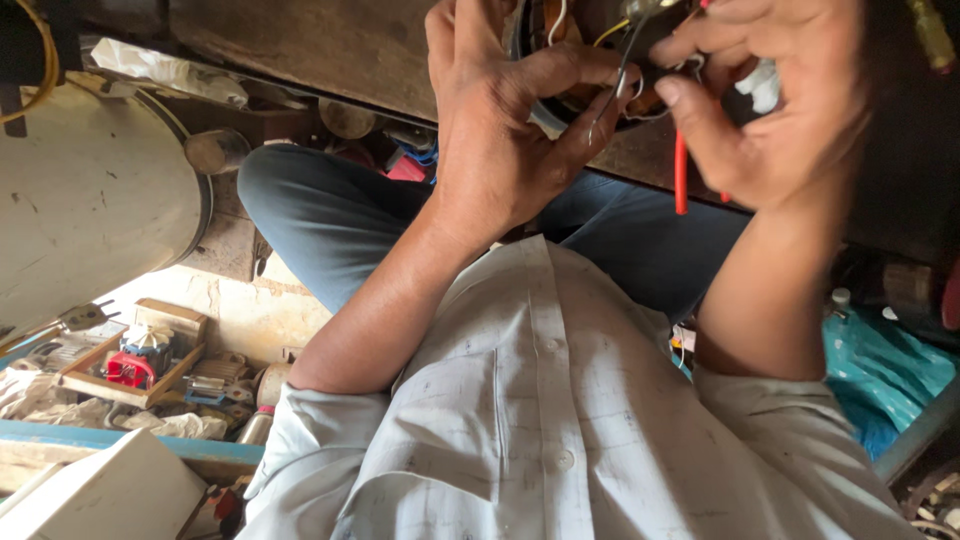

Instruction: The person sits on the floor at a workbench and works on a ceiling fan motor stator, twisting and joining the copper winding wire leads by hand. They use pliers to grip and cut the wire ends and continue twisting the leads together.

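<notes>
The round motor part (560, 100) sat at the far edge of the wooden tabletop (330, 50). My left hand (500, 130) gripped its rim, while my right hand (770, 110) pinched thin wires (625, 70) above a red wire (681, 170).

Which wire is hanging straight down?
The red wire. It drops straight below the right hand, bright and thick. The thin pale and yellow wires curl around the fingers up by the left hand.
</notes>
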